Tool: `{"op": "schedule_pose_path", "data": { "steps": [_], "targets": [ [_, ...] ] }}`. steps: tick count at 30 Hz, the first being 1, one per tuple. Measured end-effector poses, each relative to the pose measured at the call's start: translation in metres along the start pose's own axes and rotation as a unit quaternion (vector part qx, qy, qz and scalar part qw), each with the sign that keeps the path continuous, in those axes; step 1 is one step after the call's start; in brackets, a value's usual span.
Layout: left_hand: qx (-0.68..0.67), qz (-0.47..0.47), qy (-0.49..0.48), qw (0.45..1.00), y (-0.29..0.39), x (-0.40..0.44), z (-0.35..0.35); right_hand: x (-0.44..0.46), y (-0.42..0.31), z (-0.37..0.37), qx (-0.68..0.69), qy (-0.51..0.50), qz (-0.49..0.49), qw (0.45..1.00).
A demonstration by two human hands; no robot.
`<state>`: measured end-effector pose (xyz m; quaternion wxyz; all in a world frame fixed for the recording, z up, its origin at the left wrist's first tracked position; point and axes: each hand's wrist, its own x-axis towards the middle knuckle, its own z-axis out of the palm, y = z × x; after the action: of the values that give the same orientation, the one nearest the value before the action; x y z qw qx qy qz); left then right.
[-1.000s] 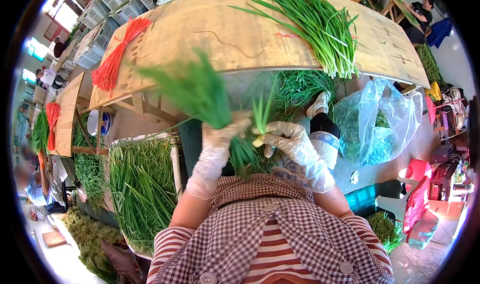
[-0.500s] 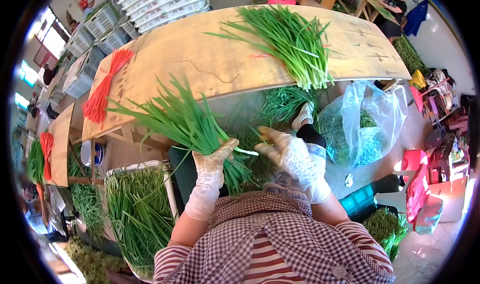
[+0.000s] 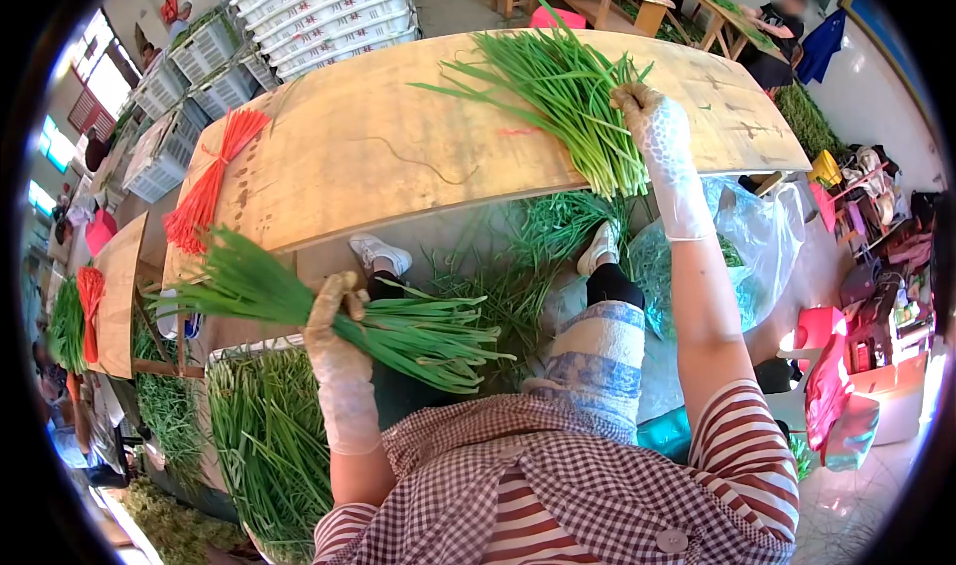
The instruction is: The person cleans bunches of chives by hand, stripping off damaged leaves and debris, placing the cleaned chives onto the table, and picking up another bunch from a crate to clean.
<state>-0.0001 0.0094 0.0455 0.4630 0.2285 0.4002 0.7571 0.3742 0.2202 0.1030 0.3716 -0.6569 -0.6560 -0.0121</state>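
Observation:
My left hand [image 3: 337, 346], in a stained white glove, is closed round a bunch of garlic chives [image 3: 423, 338]. The bunch lies nearly level in front of my body, leaf tips to the left and stalk ends to the right. My gloved right hand [image 3: 655, 132] reaches out over the wooden table [image 3: 339, 117], its fingers bent together at the right edge of a larger pile of garlic chives [image 3: 573, 97]. It seems to pinch a few stalks there, though the fingertips are partly hidden. A bundle of red ties [image 3: 214, 182] rests on the table's left end.
Below left stands a crate full of greens [image 3: 269, 436]. A clear plastic bag [image 3: 767, 226] of greens sits under the table's right side, with loose greens [image 3: 568, 226] on the floor. White crates [image 3: 324, 17] are stacked behind; other people work farther back.
My right hand has moved from beside the held bunch up to the pile on the table. My left hand has shifted left, and its bunch has turned from upright-slanting to nearly level.

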Motion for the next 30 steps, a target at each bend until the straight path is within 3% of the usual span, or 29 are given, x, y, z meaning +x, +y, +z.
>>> {"op": "schedule_pose_path", "data": {
  "steps": [4,6,8,9,10,12,13,16,17,20,22,23,24,25,26,28,30],
  "targets": [
    [-0.04,0.045,0.047,0.997,0.012,0.012,-0.008,0.029,-0.013,-0.012,0.159,0.041,0.041,0.986],
    [-0.057,0.04,0.061,0.996,0.023,0.013,-0.004,0.047,-0.015,-0.021,-0.028,-0.061,0.024,0.997],
    [-0.096,0.025,0.074,0.992,0.037,0.012,0.005,0.048,-0.036,-0.028,-0.199,-0.202,0.053,0.957],
    [-0.114,0.054,0.089,0.988,0.037,0.022,-0.006,0.04,-0.027,-0.017,-0.263,-0.164,0.001,0.951],
    [-0.129,0.058,0.078,0.987,0.037,0.033,-0.017,0.033,-0.024,-0.011,-0.289,-0.214,-0.034,0.933],
    [-0.149,0.064,0.065,0.985,0.04,0.048,-0.038,0.012,-0.008,0.006,-0.304,-0.182,-0.111,0.929],
    [-0.176,0.034,0.013,0.984,0.045,0.047,-0.046,0.004,-0.009,0.007,-0.307,-0.176,-0.101,0.93],
    [-0.181,0.032,0.094,0.978,0.05,0.06,-0.047,-0.013,-0.028,-0.013,-0.252,-0.106,-0.046,0.961],
    [-0.161,0.058,0.169,0.971,0.054,0.056,-0.029,-0.019,-0.025,-0.016,-0.246,-0.094,-0.054,0.963],
    [-0.223,0.011,0.04,0.974,0.051,0.065,-0.068,-0.065,-0.04,-0.029,-0.231,0.004,-0.137,0.963],
    [-0.217,0.012,0.078,0.973,0.045,0.068,-0.07,-0.111,-0.071,-0.024,-0.042,-0.085,-0.005,0.995],
    [-0.224,0.004,0.084,0.971,0.042,0.068,-0.068,-0.13,-0.07,-0.016,0.124,-0.215,0.027,0.968],
    [-0.229,-0.004,0.089,0.969,0.039,0.067,-0.065,-0.151,-0.075,0.0,0.403,-0.303,0.06,0.861],
    [-0.256,-0.016,0.088,0.962,0.035,0.064,-0.059,-0.166,-0.089,0.004,0.489,-0.342,0.141,0.79],
    [-0.268,-0.021,0.075,0.96,0.033,0.066,-0.06,-0.181,-0.096,0.019,0.59,-0.309,0.15,0.731],
    [-0.293,-0.031,0.047,0.954,0.026,0.068,-0.057,-0.191,-0.11,0.02,0.603,-0.295,0.181,0.718],
    [-0.328,-0.021,0.027,0.944,0.025,0.062,-0.049,-0.194,-0.11,0.016,0.592,-0.239,0.18,0.748]
  ]
}}
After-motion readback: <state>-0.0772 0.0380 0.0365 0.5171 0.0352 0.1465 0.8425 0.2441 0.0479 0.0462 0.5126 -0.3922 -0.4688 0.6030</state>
